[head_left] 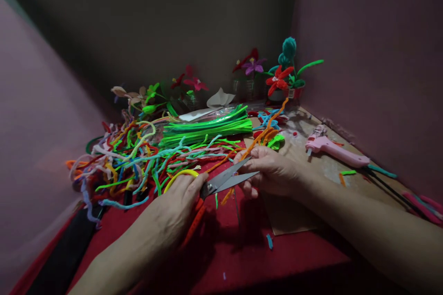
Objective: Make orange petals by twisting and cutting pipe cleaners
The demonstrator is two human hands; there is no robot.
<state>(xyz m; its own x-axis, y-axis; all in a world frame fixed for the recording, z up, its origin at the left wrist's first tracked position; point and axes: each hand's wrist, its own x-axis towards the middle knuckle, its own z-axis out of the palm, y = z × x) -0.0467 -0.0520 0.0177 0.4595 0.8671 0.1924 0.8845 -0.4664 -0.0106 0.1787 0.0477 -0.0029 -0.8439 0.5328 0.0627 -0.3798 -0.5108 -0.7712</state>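
My left hand (180, 203) grips a pair of scissors (221, 182) with one yellow and one orange-red handle loop. The blades are spread apart and point right, their tips beside the fingers of my right hand (263, 168). Pinched in my right hand is an orange pipe cleaner (265, 132), which reaches up and away toward the potted flowers. Its other end runs left above the blades. Whether the blades touch it cannot be seen clearly. Just below the scissors, a short orange piece (227, 196) lies on the red cloth (221, 258).
A tangle of coloured pipe cleaners (121, 156) covers the left side, beside a bundle of green ones (207, 129). A pink glue gun (337, 150) with a black cord lies on the cardboard (294, 221) side. Fuzzy flowers (278, 79) stand along the back wall.
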